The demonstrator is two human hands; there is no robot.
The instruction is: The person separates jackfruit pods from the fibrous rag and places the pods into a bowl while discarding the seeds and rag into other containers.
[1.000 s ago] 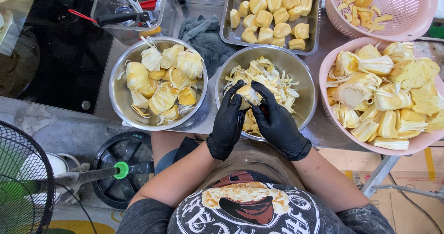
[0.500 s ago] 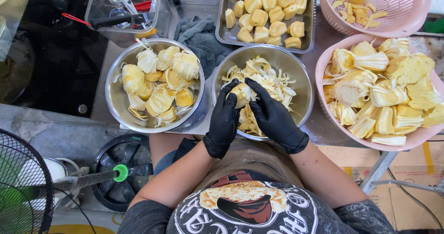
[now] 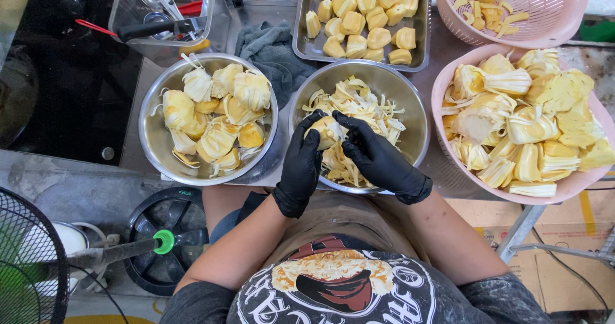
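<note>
- A steel worktop (image 3: 253, 16) seen from above, crowded with bowls and trays; a black fan base (image 3: 163, 234) sits on the floor below it.
- Brown cardboard boxes (image 3: 564, 234) lie flat under the table at lower right, one edged with a yellow stripe.
- Left hand (image 3: 301, 167), in a black glove, is wrapped around a pale yellow fruit pod (image 3: 325, 130), fingers curled tight against it.
- Right hand (image 3: 381, 161), also gloved in black, pinches at the same pod from the other side, fingertips closed on its edge.
- The pod is held just above the middle bowl (image 3: 410, 100), which is full of stringy pale scraps.
- Left bowl (image 3: 150, 141) holds whole pods with fibres on.
- Pink basin (image 3: 448, 177) at right is heaped with more pods.
- Tray (image 3: 301, 42) up top carries clean yellow pieces, and a grey cloth (image 3: 272, 48) lies beside it.
- Pink colander (image 3: 564, 16) sits in the top right corner, a few strips inside.
</note>
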